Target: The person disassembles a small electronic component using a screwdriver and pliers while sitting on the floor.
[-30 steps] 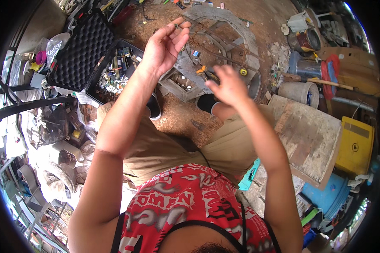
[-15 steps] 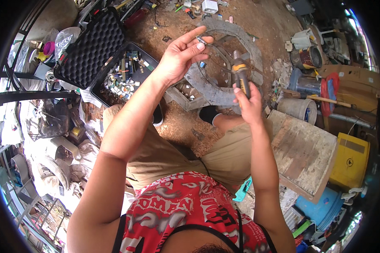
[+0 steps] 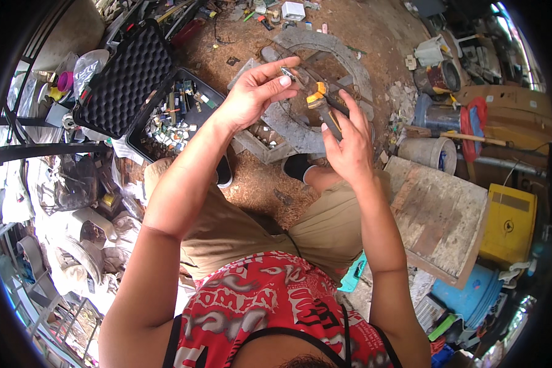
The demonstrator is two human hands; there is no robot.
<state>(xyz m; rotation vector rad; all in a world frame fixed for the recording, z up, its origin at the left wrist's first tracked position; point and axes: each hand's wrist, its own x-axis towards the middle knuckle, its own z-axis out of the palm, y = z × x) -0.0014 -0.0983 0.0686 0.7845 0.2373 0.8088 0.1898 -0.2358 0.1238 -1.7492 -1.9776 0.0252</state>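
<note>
My left hand (image 3: pixel 250 95) is raised over the floor, pinching a small shiny metal piece (image 3: pixel 287 73) between thumb and fingers; its exact kind is too small to tell. Opposite it, my right hand (image 3: pixel 351 142) grips pliers (image 3: pixel 317 98) with yellow and black handles. The handles are spread apart, and the jaws point toward the metal piece. Whether the jaws touch it I cannot tell. Below both hands lies a grey ring-shaped frame (image 3: pixel 296 132) on the dirt floor.
An open black case (image 3: pixel 142 130) with a foam-lined lid holds many small electronic parts at the left. To the right are a worn wooden board (image 3: pixel 435 214), a bucket (image 3: pixel 428 151), a yellow box (image 3: pixel 508 224) and a blue container (image 3: pixel 469 297). Small scraps lie at the far side.
My right hand has moved left and turned the pliers toward my left hand; their handles now stand apart. My left hand still pinches the metal piece, slightly lower in view.
</note>
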